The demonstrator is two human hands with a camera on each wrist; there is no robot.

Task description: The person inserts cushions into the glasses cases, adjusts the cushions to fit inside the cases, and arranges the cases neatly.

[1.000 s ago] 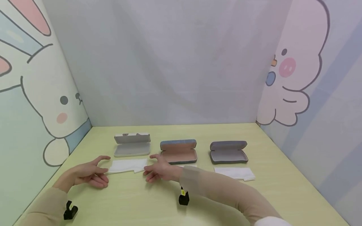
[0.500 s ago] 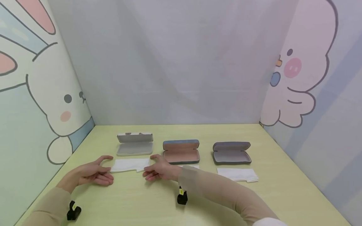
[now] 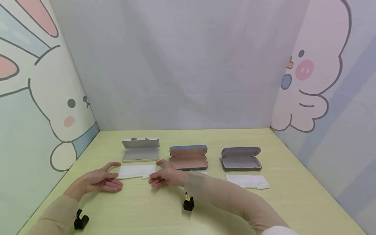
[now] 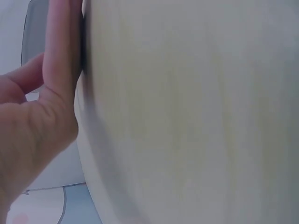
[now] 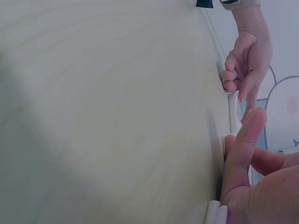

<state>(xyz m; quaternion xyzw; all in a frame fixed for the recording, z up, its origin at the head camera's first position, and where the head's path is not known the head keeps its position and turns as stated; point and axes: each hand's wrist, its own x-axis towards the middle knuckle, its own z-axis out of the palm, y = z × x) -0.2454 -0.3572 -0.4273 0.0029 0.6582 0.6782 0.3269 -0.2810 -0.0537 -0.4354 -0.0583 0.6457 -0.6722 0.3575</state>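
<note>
A folded white cloth [image 3: 136, 171] lies flat on the table in front of the leftmost glasses case [image 3: 141, 154]. At its left end my left hand [image 3: 101, 179] has the thumb and index finger spread, touching or very near the edge. My right hand [image 3: 167, 175] is at the cloth's right end, also with index finger and thumb apart. In the right wrist view, the cloth [image 5: 233, 109] shows as a thin white edge between the two hands. The left wrist view shows the back fingers low over the table; the fingertips are cut off.
A pink-lined glasses case [image 3: 189, 161] and a grey glasses case [image 3: 241, 161] stand with lids raised to the right. A second folded cloth [image 3: 204, 172] is mostly hidden by the right arm. A third cloth [image 3: 247, 180] lies before the grey case.
My left hand has moved right, up to the cloth's left end. The right hand stays at the other end. The head view has shifted slightly.
</note>
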